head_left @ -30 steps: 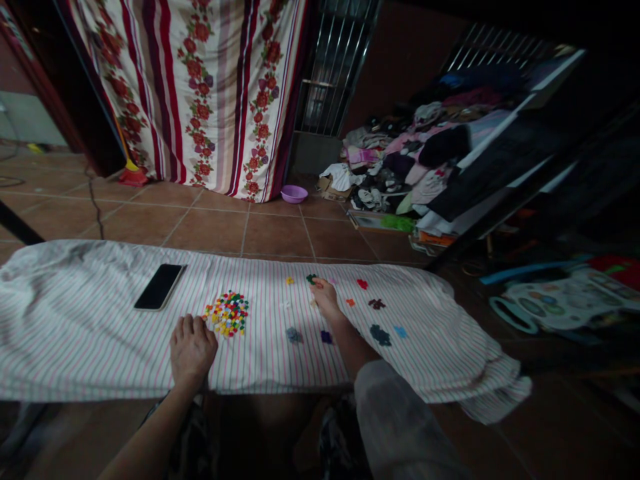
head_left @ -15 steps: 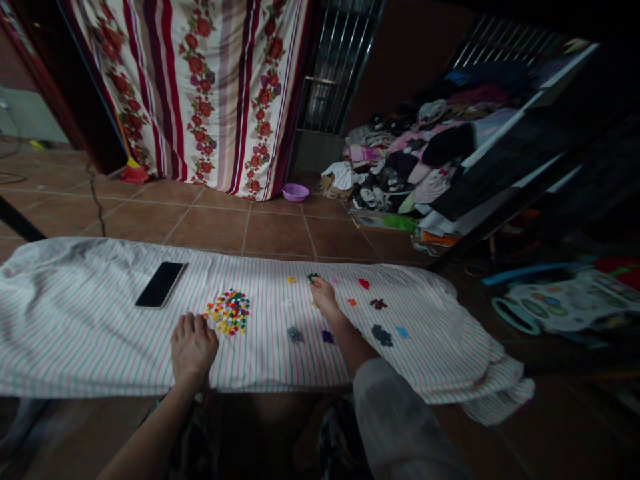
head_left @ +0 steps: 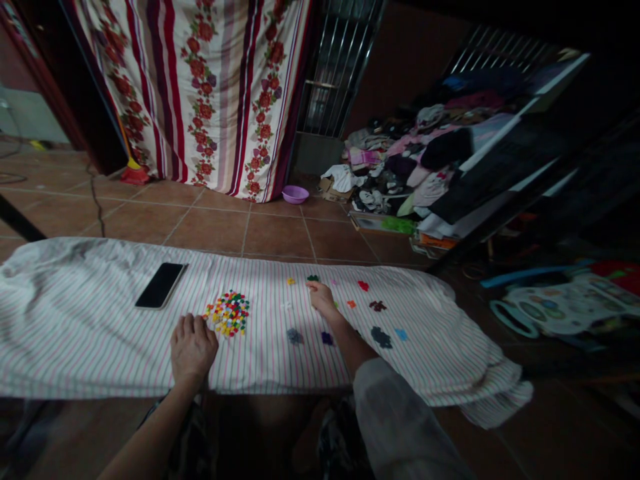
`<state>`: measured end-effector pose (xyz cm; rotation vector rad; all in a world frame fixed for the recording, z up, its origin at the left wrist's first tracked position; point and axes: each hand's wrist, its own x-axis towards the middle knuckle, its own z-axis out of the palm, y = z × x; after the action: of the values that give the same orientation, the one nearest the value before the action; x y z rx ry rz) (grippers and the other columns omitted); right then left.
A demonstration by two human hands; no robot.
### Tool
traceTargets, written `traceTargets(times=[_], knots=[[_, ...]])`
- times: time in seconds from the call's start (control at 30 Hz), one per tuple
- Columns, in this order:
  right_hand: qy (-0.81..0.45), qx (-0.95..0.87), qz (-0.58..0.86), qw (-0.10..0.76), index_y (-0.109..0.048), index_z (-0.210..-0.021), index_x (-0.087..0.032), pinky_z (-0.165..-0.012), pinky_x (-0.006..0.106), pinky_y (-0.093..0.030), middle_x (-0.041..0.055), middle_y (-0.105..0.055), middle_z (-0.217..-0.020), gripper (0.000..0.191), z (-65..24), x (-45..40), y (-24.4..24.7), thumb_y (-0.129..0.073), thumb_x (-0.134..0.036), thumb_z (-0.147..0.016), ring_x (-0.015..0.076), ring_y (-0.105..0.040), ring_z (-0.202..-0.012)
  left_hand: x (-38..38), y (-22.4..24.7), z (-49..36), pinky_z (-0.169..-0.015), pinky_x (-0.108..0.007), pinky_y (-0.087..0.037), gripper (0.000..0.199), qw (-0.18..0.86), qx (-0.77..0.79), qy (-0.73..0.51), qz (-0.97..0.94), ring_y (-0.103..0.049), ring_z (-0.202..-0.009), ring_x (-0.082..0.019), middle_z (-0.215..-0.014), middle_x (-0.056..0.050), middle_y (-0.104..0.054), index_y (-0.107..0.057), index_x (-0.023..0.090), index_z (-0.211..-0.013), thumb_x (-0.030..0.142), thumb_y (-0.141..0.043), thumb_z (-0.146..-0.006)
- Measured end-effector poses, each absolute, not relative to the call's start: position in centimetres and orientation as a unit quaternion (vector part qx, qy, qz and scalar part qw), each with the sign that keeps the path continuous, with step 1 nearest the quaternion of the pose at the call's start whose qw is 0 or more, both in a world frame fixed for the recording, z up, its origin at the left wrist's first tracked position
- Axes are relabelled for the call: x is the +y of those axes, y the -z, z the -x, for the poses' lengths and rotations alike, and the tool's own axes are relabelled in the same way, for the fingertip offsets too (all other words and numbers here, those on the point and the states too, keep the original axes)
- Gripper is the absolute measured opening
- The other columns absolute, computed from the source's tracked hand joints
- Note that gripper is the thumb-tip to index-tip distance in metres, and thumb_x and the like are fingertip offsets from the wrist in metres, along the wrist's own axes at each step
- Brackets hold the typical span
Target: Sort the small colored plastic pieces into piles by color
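On the striped cloth, my left hand lies flat, its fingertips beside a mixed pile of small coloured pieces. My right hand has its fingers pinched together just below a dark green cluster; whatever is between them is too small to make out. Around it are small groups: yellow, white, grey, purple, red, orange, brown, dark grey and blue.
A black phone lies left of the pile. Beyond the cloth are a purple basin, a hanging floral curtain and a heap of clothes. A white and blue plastic item stands at the right.
My right hand has drawn back slightly from the dark green cluster, which now shows more fully. My left hand has stayed in place.
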<state>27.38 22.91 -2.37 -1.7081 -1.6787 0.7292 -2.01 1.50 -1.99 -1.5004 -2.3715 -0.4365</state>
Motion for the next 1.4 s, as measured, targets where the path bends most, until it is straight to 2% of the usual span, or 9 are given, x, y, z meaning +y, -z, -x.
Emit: traceTargets(times=[0.2,0.3,0.4,0.53,0.77,1.03,1.4], knots=[[-0.271,-0.662,0.625,0.312,-0.076,-0.091,-0.020,-0.089,0.030,-0.050,0.0052,-0.075,-0.096,0.033,-25.7,22.2,1.6,-0.047,-0.013,-0.077,0.0191,-0.068,-0.095,1.5,2.3,2.1,-0.102,-0.044,-0.039,0.032,0.151,-0.826,0.154,0.521,-0.050,-0.124,-0.034,-0.123,-0.021,-0.059,-0.060,0.007,-0.108,0.023,-0.041,-0.088],[-0.298,-0.691,0.579,0.313,-0.075,-0.093,-0.022,-0.085,0.028,-0.051,0.0031,-0.075,-0.094,0.032,-23.1,21.0,1.5,-0.047,-0.015,-0.079,0.0172,-0.068,-0.091,1.6,2.4,2.2,-0.102,-0.044,-0.040,0.031,0.152,-0.826,0.161,0.519,-0.050,-0.124,-0.034,-0.124,-0.021,-0.059,-0.061,0.007,-0.108,0.023,-0.042,-0.088],[-0.327,-0.736,0.522,0.280,-0.074,-0.098,-0.022,-0.081,0.026,-0.050,0.0017,-0.074,-0.092,0.031,-19.8,19.3,1.5,-0.049,-0.015,-0.081,0.0154,-0.067,-0.085,1.6,2.6,2.2,-0.102,-0.045,-0.040,0.032,0.158,-0.825,0.164,0.518,-0.050,-0.124,-0.035,-0.124,-0.021,-0.059,-0.061,0.007,-0.108,0.023,-0.043,-0.088],[-0.293,-0.805,0.461,0.230,-0.073,-0.101,-0.023,-0.085,0.024,-0.047,0.0032,-0.071,-0.100,0.029,-15.5,17.3,1.7,-0.052,-0.013,-0.084,0.0148,-0.064,-0.092,1.6,2.6,2.2,-0.101,-0.045,-0.041,0.032,0.166,-0.822,0.167,0.518,-0.051,-0.124,-0.035,-0.124,-0.021,-0.060,-0.061,0.007,-0.109,0.023,-0.043,-0.087],[-0.223,-0.819,0.505,0.155,-0.070,-0.108,-0.022,-0.082,0.024,-0.044,0.0073,-0.065,-0.104,0.030,-11.6,15.0,2.0,-0.047,-0.014,-0.090,0.0159,-0.061,-0.093,1.6,2.6,2.2,-0.102,-0.045,-0.040,0.034,0.163,-0.823,0.171,0.517,-0.050,-0.125,-0.035,-0.125,-0.021,-0.060,-0.061,0.006,-0.111,0.023,-0.042,-0.088],[-0.209,-0.808,0.523,0.174,-0.067,-0.099,-0.020,-0.081,0.025,-0.042,0.0065,-0.064,-0.099,0.024,-11.8,14.6,1.7,-0.049,-0.011,-0.087,0.0159,-0.059,-0.090,1.6,2.5,2.1,-0.103,-0.045,-0.039,0.036,0.152,-0.826,0.173,0.515,-0.049,-0.126,-0.035,-0.126,-0.023,-0.059,-0.061,0.004,-0.113,0.023,-0.042,-0.088],[-0.246,-0.774,0.523,0.261,-0.063,-0.085,-0.022,-0.076,0.023,-0.044,0.0003,-0.068,-0.084,0.016,-12.3,14.7,3.0,-0.056,-0.010,-0.078,0.0142,-0.061,-0.082,1.4,2.0,2.0,-0.102,-0.046,-0.039,0.035,0.141,-0.823,0.175,0.521,-0.049,-0.124,-0.034,-0.124,-0.023,-0.059,-0.060,0.006,-0.112,0.023,-0.043,-0.086]])
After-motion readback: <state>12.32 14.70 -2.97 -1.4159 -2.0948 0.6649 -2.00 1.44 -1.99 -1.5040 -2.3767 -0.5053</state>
